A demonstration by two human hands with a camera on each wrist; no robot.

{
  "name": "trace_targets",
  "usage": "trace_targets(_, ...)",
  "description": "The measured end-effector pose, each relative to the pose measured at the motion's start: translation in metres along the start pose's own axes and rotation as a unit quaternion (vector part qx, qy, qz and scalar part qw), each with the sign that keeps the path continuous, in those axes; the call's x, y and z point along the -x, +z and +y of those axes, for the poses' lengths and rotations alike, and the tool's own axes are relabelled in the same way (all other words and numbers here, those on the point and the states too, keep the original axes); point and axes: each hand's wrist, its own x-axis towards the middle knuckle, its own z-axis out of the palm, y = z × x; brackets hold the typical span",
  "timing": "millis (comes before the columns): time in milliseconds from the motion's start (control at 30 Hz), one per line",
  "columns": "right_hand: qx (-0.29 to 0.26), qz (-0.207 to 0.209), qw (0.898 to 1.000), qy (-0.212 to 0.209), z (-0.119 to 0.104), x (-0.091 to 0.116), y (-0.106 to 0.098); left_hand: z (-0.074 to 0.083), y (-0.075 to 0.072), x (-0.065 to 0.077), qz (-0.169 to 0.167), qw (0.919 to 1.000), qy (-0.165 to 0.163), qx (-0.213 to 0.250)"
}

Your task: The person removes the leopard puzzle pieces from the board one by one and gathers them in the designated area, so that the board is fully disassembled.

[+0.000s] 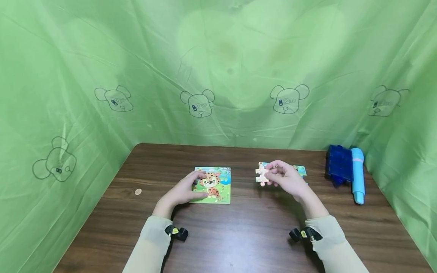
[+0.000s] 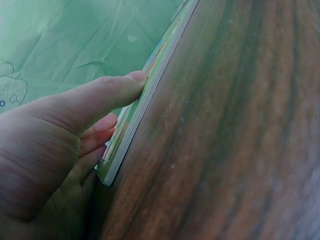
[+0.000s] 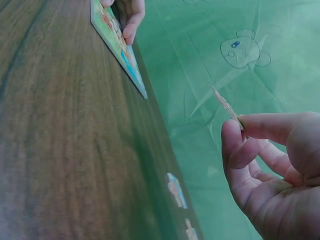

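Right hand (image 1: 287, 178) pinches jigsaw piece (image 1: 261, 175) by one edge, above table (image 1: 269, 223); shallow grip could let it slip. Left hand (image 1: 187, 187), loosely spread, rests on leopard puzzle (image 1: 221, 191) on table; sideways pressure might skid it

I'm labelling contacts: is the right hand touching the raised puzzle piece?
Touching. The right wrist view shows the right hand pinching the raised puzzle piece at one edge.

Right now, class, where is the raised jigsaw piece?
In the head view, the jigsaw piece is right of the leopard board, pinched by the right hand above the brown table.
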Motion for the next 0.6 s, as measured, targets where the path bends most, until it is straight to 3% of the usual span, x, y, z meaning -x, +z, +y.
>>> trace_targets(333,0.030,-0.052,0.998,-0.008,0.005,-0.001,-0.001,0.001,0.000,0.001,0.002,1.0000,-0.004,-0.003)
trace_targets(600,0.058,-0.027,0.998,-0.018,0.015,0.002,-0.026,0.000,0.000,0.000,-0.001,1.0000,-0.003,-0.009)
